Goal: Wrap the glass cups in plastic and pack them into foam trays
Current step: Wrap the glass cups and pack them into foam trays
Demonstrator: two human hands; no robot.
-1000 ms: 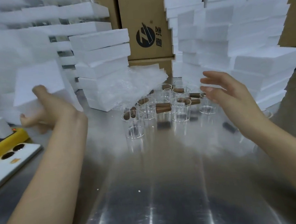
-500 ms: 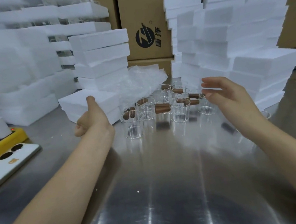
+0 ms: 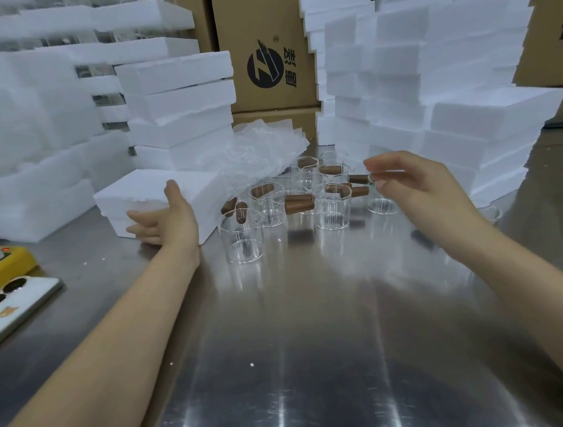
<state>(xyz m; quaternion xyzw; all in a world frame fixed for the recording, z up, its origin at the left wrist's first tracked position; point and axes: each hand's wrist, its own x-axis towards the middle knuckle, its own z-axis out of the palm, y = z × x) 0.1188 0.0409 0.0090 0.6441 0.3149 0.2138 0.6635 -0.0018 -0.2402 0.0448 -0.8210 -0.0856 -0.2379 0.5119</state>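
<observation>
Several clear glass cups with brown wooden handles stand grouped at the middle of the steel table; the nearest one is at the front left of the group. Crumpled bubble plastic lies just behind them. A white foam tray lies flat on the table to the left of the cups. My left hand rests against its front face, thumb over the top edge, fingers spread. My right hand hovers at the right of the cups, fingers bent, tips by the rim of the rightmost cup, holding nothing.
Tall stacks of foam trays rise at the back left and at the right, with cardboard boxes behind. A yellow device and a white phone lie at the left edge.
My left hand brought a foam tray from the left stack down onto the table beside the cups and loosened its grip. My right hand curled its fingers and drifted slightly toward the cups.
</observation>
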